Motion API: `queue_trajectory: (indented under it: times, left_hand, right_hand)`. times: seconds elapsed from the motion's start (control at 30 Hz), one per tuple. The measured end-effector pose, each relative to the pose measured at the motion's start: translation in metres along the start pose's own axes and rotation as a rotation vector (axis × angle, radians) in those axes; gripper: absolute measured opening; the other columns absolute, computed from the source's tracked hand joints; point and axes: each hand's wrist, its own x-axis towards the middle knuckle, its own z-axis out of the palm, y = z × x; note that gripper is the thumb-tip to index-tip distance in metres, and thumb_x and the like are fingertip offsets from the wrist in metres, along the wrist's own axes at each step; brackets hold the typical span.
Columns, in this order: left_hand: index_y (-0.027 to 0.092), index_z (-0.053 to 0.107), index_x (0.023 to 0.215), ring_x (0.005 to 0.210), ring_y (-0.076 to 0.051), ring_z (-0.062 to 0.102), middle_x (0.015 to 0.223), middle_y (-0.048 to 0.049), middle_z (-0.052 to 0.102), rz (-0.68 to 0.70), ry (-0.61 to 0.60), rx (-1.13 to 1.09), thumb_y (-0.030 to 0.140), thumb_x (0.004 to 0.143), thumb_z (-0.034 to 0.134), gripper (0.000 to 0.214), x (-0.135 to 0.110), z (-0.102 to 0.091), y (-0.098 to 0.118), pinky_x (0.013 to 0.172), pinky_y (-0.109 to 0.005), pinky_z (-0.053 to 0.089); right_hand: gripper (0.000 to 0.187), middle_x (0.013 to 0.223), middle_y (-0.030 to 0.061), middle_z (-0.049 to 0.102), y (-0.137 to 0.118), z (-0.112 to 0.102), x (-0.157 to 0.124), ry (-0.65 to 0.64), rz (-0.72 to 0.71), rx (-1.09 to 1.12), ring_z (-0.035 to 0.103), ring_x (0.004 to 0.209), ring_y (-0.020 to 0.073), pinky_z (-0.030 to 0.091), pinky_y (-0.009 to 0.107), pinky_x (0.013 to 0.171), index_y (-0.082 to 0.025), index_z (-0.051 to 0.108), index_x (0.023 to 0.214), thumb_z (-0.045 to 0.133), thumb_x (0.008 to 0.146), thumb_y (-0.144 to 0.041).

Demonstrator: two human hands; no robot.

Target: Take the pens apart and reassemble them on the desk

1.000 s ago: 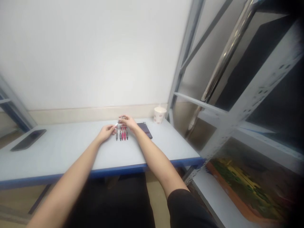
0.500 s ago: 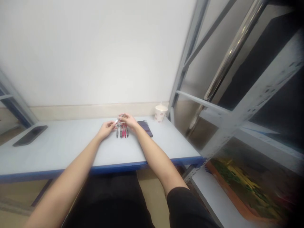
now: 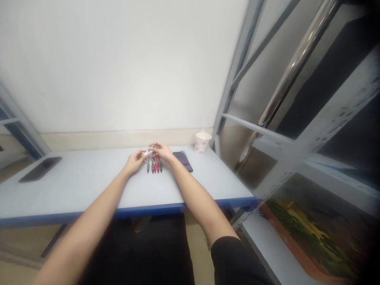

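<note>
Both my arms reach out over a pale table (image 3: 74, 186) with a blue front edge. My left hand (image 3: 134, 161) and my right hand (image 3: 162, 152) meet above a short row of pens (image 3: 154, 166), some grey and some red, lying side by side on the table. Between the fingertips of both hands is one slim pale pen (image 3: 147, 152); each hand pinches an end of it. How the fingers grip it is too small to make out in detail.
A dark phone (image 3: 183, 160) lies just right of the pens. A paper cup (image 3: 202, 142) stands at the table's back right corner. Another dark flat device (image 3: 40, 168) lies at the far left. Metal shelving (image 3: 285, 158) rises on the right, a white wall behind.
My hands stay together over the pens with the same pen between them. The view has shifted slightly; nothing on the table has moved.
</note>
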Motion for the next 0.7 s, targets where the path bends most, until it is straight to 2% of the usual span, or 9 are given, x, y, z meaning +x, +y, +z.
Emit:
queue_trajectory:
  times: [0.5, 0.7]
  left_hand:
    - [0.014, 0.075, 0.115, 0.081, -0.026, 0.075, 0.084, -0.0101, 0.079, 0.028, 0.025, 0.028, 0.068, 0.078, 0.076, 0.065, -0.002, -0.0008, 0.0046, 0.079, -0.037, 0.058]
    - [0.014, 0.075, 0.117, 0.078, -0.025, 0.074, 0.091, -0.0114, 0.08, 0.025, 0.035, 0.026, 0.065, 0.078, 0.077, 0.065, -0.002, -0.0012, 0.0053, 0.078, -0.038, 0.06]
  right_hand:
    - [0.013, 0.07, -0.0039, 0.063, 0.0039, 0.0051, 0.0044, 0.031, -0.077, -0.079, 0.065, 0.061, 0.012, 0.05, 0.02, 0.052, -0.018, 0.067, 0.089, 0.077, 0.082, -0.017]
    - [0.013, 0.068, -0.0041, 0.063, 0.0049, 0.0058, 0.0068, 0.059, -0.099, -0.127, 0.062, 0.056, 0.0122, 0.042, 0.019, 0.045, -0.019, 0.067, 0.087, 0.077, 0.081, -0.022]
